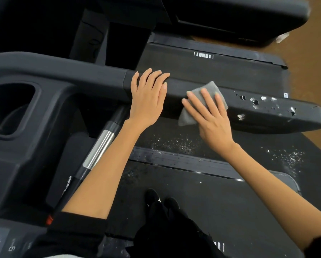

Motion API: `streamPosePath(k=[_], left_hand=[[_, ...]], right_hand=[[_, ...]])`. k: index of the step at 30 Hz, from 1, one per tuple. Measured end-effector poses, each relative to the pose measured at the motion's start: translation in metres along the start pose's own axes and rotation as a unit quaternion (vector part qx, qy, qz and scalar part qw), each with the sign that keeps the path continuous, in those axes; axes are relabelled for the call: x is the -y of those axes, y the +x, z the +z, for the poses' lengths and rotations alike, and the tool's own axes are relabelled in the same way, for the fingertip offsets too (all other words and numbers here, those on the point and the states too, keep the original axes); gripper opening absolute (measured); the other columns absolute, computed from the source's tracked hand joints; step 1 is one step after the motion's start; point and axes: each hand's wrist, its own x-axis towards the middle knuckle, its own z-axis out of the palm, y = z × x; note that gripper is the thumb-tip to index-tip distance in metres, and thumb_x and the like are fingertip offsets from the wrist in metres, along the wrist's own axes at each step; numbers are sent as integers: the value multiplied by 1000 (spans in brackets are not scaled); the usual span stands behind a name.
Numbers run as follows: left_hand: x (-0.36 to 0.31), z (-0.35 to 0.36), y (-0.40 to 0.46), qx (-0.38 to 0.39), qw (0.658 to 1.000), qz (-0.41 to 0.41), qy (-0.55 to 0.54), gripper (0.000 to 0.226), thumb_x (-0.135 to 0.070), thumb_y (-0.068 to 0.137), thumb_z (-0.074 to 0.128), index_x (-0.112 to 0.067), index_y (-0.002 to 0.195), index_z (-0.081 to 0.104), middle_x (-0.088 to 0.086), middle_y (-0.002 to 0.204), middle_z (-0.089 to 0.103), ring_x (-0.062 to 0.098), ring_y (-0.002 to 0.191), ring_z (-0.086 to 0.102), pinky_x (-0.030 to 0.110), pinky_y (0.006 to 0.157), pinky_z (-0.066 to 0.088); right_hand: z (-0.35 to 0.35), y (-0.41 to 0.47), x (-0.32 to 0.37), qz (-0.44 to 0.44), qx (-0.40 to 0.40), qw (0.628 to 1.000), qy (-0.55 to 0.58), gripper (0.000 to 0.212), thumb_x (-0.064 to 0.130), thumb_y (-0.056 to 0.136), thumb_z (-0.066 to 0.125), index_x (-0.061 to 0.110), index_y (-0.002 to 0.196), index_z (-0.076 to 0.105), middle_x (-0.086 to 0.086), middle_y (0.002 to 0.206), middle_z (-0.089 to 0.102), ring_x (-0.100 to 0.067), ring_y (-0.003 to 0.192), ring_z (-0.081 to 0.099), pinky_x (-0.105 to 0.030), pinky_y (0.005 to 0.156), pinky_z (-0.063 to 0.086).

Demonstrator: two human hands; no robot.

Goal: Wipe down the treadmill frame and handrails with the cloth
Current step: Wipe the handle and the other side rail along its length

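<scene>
A person's two bare hands rest on the black padded handrail (103, 79) of a treadmill, seen from above. The left hand (146, 101) lies flat on top of the rail, its fingers (156, 76) straight and close together, holding nothing. Just to the right of those fingers, the right hand (210, 118) presses a folded grey cloth (208, 90) against the rail's top and near side. Its fingers (204, 97) are spread and nearly straight over the cloth, not curled around it; grey corners stick out above the fingertips and below the little finger. Beyond the right hand's fingers, toward the rail's free end, the padding is chipped, with white patches (254, 102). Below both hands lies the dark running belt (221, 202), flecked with pale specks. Left of the left hand, the console's moulded cup pocket (12, 108) is visible.
</scene>
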Motion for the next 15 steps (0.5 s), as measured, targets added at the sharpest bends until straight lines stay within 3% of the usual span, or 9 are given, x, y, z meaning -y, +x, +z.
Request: streamPosePath(k=[6,10,15], left_hand=[[5,-1,1,-5,1000,-5,-15,44,-25,101,21,-18,135,49,0,137,51,20,137,35,42,116,10],[1,1,-1,-22,1000,-1,0,44,-27,102,21,-18,134,51,1,136,53,20,135,38,42,116,13],[4,1,-1,-25,1000,2,-2,45,-29,103,22,-18,134,52,1,136,53,20,134,39,41,115,14]], right_hand=[[4,42,32,-26,-36,999,28,76,-12,82,52,10,151,28,-4,157,29,-31,145,26,-45,122,13],[7,29,22,-60,-27,998,-9,80,-13,84,48,10,154,18,-6,160,23,-29,147,21,-45,121,18],[5,-1,-1,-103,5,991,-85,81,-9,86,43,11,155,6,-2,162,11,-24,148,16,-42,122,9]])
